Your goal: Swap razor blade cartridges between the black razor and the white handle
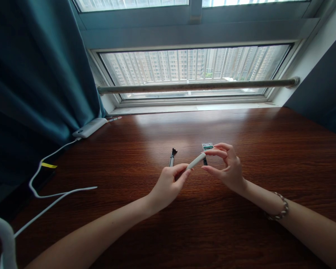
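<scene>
My left hand (169, 185) pinches a slim white rod-like handle (196, 161) between thumb and fingers; its exact kind I cannot make out. The handle slants up to the right, above the table. Close to its far end is my right hand (228, 166), thumb and fingers apart in a wide curve. The index fingertip is at the handle's end; whether it touches, I cannot tell. Behind the right fingers lies a small clear and green package (207, 145) with a dark part below, partly hidden. A thin silver-and-black tool (172, 157) lies beyond my left hand, its lower end covered.
The brown wooden table (128, 231) reaches to the window sill. At its left edge a white power strip or adapter (90, 127) has a white cable (53, 196) looping forward. A blue curtain (39, 67) hangs left. A metal rail (198, 86) crosses the window.
</scene>
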`<state>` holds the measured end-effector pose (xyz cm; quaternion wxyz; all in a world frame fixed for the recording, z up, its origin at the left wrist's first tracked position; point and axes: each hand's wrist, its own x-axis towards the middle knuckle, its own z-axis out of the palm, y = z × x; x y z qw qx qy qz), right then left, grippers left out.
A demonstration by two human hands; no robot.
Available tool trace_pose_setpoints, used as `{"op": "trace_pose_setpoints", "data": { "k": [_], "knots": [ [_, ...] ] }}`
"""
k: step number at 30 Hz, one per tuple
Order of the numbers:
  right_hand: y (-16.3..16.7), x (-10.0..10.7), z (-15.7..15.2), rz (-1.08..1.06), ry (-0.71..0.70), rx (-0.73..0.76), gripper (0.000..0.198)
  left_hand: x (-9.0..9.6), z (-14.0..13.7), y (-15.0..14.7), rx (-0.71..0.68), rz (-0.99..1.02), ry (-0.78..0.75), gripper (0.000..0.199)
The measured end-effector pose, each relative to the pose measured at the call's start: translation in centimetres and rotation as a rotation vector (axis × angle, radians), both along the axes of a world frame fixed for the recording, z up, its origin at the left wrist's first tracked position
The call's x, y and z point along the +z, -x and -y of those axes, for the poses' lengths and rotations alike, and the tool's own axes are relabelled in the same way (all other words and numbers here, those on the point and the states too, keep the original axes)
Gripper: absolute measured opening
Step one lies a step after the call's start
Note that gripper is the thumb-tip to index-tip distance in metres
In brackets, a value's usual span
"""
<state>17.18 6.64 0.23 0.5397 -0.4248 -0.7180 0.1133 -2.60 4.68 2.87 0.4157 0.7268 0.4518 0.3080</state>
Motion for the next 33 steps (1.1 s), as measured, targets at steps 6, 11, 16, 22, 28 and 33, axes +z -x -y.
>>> {"op": "trace_pose_setpoints", "data": {
  "k": [6,11,16,22,28,33],
  "knots": [
    [0.12,-0.09,0.15,-0.001,-0.021,-0.012,0.061,-0.1,-0.15,0.06,0.01,-0.041,-0.015,0.027],
    [0.03,0.02,0.01,-0.028,0.004,-0.014,0.05,-0.2,-0.27,0.12,0.031,-0.038,-0.018,0.028],
    [-0.02,0.08,-0.08,-0.016,0.021,-0.016,0.05,-0.1,-0.03,0.1,-0.001,0.012,0.001,0.029],
    [0.08,-0.18,0.01,-0.017,0.004,0.03,0.06,-0.04,-0.04,0.03,-0.016,-0.039,-0.035,0.029],
    [0.0,-0.37,-0.05,-0.014,-0.017,0.058,0.067,-0.1,-0.31,0.08,0.033,-0.003,-0.033,0.03],
    [-0.01,-0.35,-0.13,-0.029,-0.002,0.078,0.065,0.04,-0.09,0.07,-0.057,-0.031,-0.04,0.027]
  ]
}}
